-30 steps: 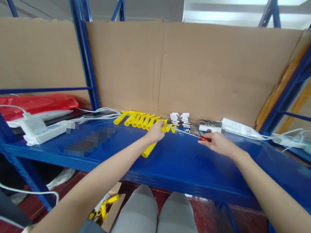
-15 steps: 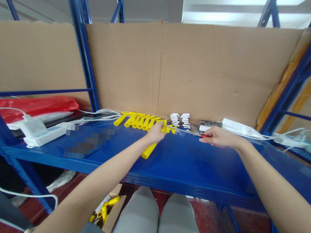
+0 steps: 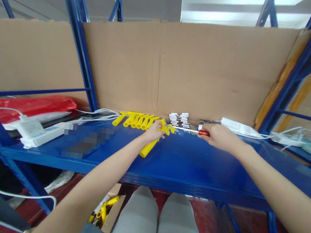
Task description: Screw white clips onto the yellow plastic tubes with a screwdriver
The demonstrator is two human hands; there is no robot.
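Observation:
My left hand (image 3: 153,132) is closed round the upper part of a yellow plastic tube-shaped piece (image 3: 149,148), whose round lower end points toward me. In my right hand (image 3: 215,135) is a screwdriver (image 3: 203,133) with a red handle, its fingers wrapped round the grip. The long metal shaft lies nearly level and reaches left to the yellow piece beside my left fingers. Whether the tip sits in a screw is too small to tell. Several similar yellow pieces (image 3: 134,121) stand in a row just left of my left hand.
White stacked parts (image 3: 178,120) lie at the back of the blue shelf (image 3: 189,161), before a cardboard panel (image 3: 194,72). A white power strip (image 3: 43,133), cables and a red bag (image 3: 36,103) are at left. Below, a cardboard box (image 3: 113,212) holds more yellow pieces.
My right hand has turned over and wraps further round the screwdriver handle, knuckles upward. My left hand keeps its hold on the yellow piece, almost in place. The view has shifted slightly.

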